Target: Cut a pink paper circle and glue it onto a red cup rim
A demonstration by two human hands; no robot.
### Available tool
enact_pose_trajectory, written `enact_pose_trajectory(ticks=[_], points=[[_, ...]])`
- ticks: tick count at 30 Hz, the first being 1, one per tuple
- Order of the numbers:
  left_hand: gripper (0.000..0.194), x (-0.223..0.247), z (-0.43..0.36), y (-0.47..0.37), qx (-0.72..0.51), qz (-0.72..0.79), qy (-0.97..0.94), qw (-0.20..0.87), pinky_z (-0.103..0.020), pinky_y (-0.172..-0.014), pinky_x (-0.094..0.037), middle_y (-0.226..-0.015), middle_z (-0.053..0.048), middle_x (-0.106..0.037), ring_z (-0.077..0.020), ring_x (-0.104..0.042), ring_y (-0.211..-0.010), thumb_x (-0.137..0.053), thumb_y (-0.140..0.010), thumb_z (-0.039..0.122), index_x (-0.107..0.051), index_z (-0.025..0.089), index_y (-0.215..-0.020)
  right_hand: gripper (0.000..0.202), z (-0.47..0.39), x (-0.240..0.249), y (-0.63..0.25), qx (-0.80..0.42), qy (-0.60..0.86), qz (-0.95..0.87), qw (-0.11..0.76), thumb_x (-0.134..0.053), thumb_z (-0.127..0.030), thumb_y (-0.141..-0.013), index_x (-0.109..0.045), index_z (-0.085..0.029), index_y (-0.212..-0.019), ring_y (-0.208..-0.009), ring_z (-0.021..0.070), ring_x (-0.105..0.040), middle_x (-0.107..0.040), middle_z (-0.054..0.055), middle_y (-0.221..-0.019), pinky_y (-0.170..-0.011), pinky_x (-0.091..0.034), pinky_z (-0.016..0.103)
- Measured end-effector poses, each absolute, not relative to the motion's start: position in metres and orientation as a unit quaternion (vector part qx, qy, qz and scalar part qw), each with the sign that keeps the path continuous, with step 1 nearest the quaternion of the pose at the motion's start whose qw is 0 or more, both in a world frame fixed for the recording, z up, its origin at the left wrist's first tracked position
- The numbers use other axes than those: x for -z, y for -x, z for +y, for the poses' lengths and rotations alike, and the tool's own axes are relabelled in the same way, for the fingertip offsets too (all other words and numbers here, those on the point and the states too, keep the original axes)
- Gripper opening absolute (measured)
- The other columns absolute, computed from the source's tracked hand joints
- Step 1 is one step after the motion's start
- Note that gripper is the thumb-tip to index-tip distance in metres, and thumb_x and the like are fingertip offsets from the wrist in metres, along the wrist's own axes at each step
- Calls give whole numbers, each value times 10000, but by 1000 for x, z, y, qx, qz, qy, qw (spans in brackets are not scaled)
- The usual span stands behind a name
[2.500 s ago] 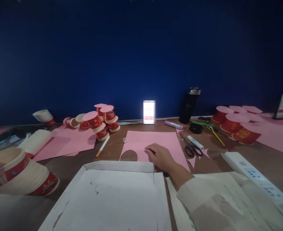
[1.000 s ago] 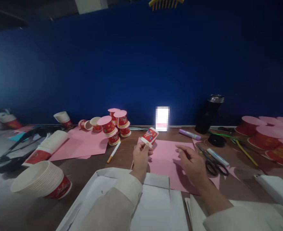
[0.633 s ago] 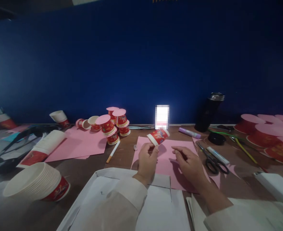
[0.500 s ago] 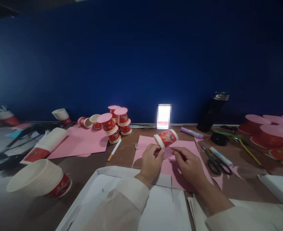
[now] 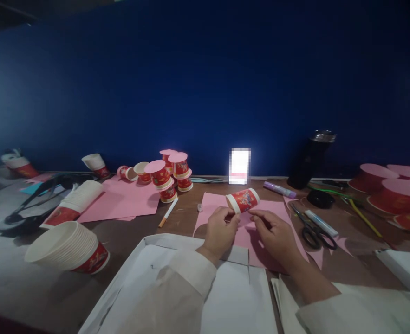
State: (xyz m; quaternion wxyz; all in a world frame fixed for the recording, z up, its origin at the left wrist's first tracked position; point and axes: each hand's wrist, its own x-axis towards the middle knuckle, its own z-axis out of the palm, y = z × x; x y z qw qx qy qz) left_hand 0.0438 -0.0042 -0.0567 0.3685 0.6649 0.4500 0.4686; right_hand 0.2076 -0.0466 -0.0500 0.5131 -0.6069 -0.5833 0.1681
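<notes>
A red and white paper cup (image 5: 244, 201) lies tilted on its side above a pink sheet (image 5: 210, 206). My left hand (image 5: 222, 232) pinches the cup's white rim at its lower left. My right hand (image 5: 273, 232) is at the cup's lower right, its thumb and forefinger pressed together; whether they grip the cup or something small is hidden. To the left, cups topped with pink paper discs (image 5: 156, 167) stand stacked in pairs. Black scissors (image 5: 309, 235) and a glue tube (image 5: 321, 223) lie to the right of my right hand.
Nested cups (image 5: 63, 246) lie at the left, near more pink paper (image 5: 121, 204). A marker (image 5: 170, 212), a purple tube (image 5: 279, 189) and a dark bottle (image 5: 307, 160) are farther back. More disc-topped cups (image 5: 396, 195) sit at the right. An open white box (image 5: 149, 241) is in front.
The view has shifted slightly, so the things on the left appear farther right. Both hands stay at the cup, with almost no change in their pose.
</notes>
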Motion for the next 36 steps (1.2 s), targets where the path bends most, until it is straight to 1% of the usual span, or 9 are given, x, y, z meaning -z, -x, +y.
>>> enact_pose_trajectory(ticks=[5, 7, 10, 12, 19, 24, 28, 32, 36], points=[[95, 55, -6, -45, -466, 441, -688, 338, -297, -742, -479, -855, -39, -647, -173, -613, -807, -603, -867, 251, -630, 188, -801, 340, -47, 52, -209, -244, 613, -537, 525, -612, -436, -842, -715, -210, -1074, -861, 255, -706, -757, 84, -957, -830, -557, 428], [91, 54, -7, -45, -476, 429, -696, 324, -291, -742, -477, -869, -42, -646, -170, -608, -806, -601, -876, 248, -627, 187, -814, 474, -46, 54, -209, -291, 609, -506, 537, -617, -500, -859, -625, -199, -1224, -736, 225, -704, -737, 67, -920, -667, -583, 381], [95, 52, -10, -46, -488, 405, -712, 301, -284, -744, -472, -885, -47, -645, -167, -597, -811, -588, -897, 245, -619, 189, -827, 613, -45, 54, -208, -348, 594, -456, 564, -654, -572, -835, -504, -219, -1313, -558, 165, -636, -696, 33, -918, -399, -489, 281], [102, 51, -12, -46, -482, 383, -732, 292, -287, -750, -467, -887, -51, -644, -170, -589, -820, -570, -914, 244, -617, 191, -841, 581, -44, 52, -208, -376, 580, -432, 580, -681, -589, -814, -519, -243, -1252, -500, 132, -580, -673, 5, -894, -338, -424, 244], [112, 53, -19, -48, -446, 309, -789, 287, -312, -795, -461, -911, -66, -654, -195, -588, -876, -549, -923, 247, -642, 189, -895, 347, -46, 43, -205, -452, 519, -377, 619, -729, -534, -809, -596, -238, -932, -503, 92, -500, -611, -43, -684, -413, -367, 198], [247, 46, -25, -50, -434, 314, -755, 378, -303, -748, -450, -924, -62, -645, -185, -577, -829, -629, -900, 401, -680, 180, -997, 325, -46, 43, -206, -488, 482, -350, 638, -734, -524, -804, -611, -252, -933, -536, 94, -504, -578, -62, -670, -450, -372, 203], [416, 38, -29, -54, -469, 296, -621, 554, -310, -797, -463, -1001, -84, -674, -186, -596, -859, -635, -886, 510, -685, 163, -1110, 332, -47, 41, -205, -501, 487, -349, 624, -779, -477, -778, -652, -232, -963, -523, 79, -487, -589, -58, -664, -438, -337, 184], [519, 35, -28, -60, -486, 261, -424, 719, -319, -764, -483, -867, -76, -698, -185, -623, -785, -663, -832, 606, -701, 123, -1021, 359, -52, 36, -195, -512, 499, -361, 599, -813, -435, -755, -667, -211, -994, -495, 73, -487, -622, -46, -652, -428, -350, 179], [495, 36, -21, -60, -506, 242, -311, 767, -323, -819, -497, -862, -79, -720, -204, -661, -841, -801, -721, 545, -708, 124, -965, 452, -55, 35, -191, -510, 519, -386, 567, -784, -460, -772, -648, -232, -1138, -494, 97, -518, -663, -30, -732, -431, -414, 217]])
